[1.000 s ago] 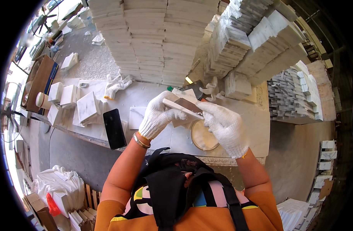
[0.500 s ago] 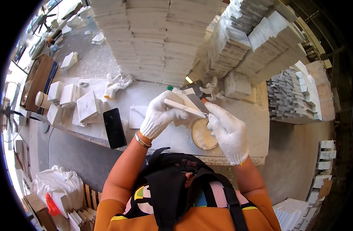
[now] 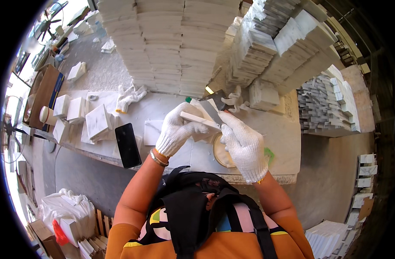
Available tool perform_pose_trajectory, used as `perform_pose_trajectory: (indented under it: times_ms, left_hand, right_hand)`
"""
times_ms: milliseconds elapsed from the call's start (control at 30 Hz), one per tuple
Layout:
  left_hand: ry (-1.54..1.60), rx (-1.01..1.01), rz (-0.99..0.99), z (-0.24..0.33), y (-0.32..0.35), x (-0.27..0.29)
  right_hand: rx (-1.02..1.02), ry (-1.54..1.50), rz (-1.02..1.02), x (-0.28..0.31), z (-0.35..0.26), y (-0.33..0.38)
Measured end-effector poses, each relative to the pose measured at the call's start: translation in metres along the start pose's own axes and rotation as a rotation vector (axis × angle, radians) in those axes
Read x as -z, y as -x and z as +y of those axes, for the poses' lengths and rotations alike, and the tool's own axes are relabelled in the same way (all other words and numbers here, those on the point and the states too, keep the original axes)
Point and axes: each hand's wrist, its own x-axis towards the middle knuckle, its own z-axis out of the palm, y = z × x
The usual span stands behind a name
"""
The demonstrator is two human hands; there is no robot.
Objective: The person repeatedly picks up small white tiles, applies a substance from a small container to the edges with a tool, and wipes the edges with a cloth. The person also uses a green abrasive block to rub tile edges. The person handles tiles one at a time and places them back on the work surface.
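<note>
Gloves of white knit covered both hands above the pale marble counter (image 3: pixel 283 142). The left hand (image 3: pixel 177 131) was closed around a thin white stone strip (image 3: pixel 197 121), holding it level over the counter's middle, just above a round cream-coloured dish (image 3: pixel 221 153) that sat on the surface. The right hand (image 3: pixel 245 144) was closed on the handle of a flat grey metal scraper blade (image 3: pixel 211 112), whose blade lay tilted against the strip's top face. A black rectangular phone (image 3: pixel 128 145) lay on the counter to the left of the hands, overhanging the near edge. Further left sat a small stack of square white marble tiles (image 3: pixel 98 123), and beyond it a spare pair of white work gloves (image 3: pixel 129 96) lay crumpled on the surface. Tall stacks of white stone slabs (image 3: pixel 167 43) rose behind the counter, with a lower pile of grey stone strips (image 3: pixel 324 103) off to the right. A gold bangle (image 3: pixel 158 159) circled the left wrist.
</note>
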Motion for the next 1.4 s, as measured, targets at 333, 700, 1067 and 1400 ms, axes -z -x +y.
perform_pose_trajectory:
  times_ms: [333, 700, 1067, 1400]
  left_hand:
    - [-0.073, -0.014, 0.006, 0.0, 0.0, 0.001]
    - [-0.078, -0.013, -0.005, -0.001, 0.001, 0.001]
    - [-0.017, -0.023, -0.001, -0.003, 0.002, -0.001]
    - [0.068, -0.012, 0.01, -0.003, 0.002, -0.003]
  right_hand:
    - [-0.21, -0.182, 0.042, 0.021, -0.005, 0.006]
    - [-0.144, -0.075, -0.014, 0.015, -0.003, 0.007]
    - [-0.08, 0.036, 0.042, 0.005, -0.006, 0.008]
    - [0.042, 0.04, 0.096, -0.008, -0.003, 0.0]
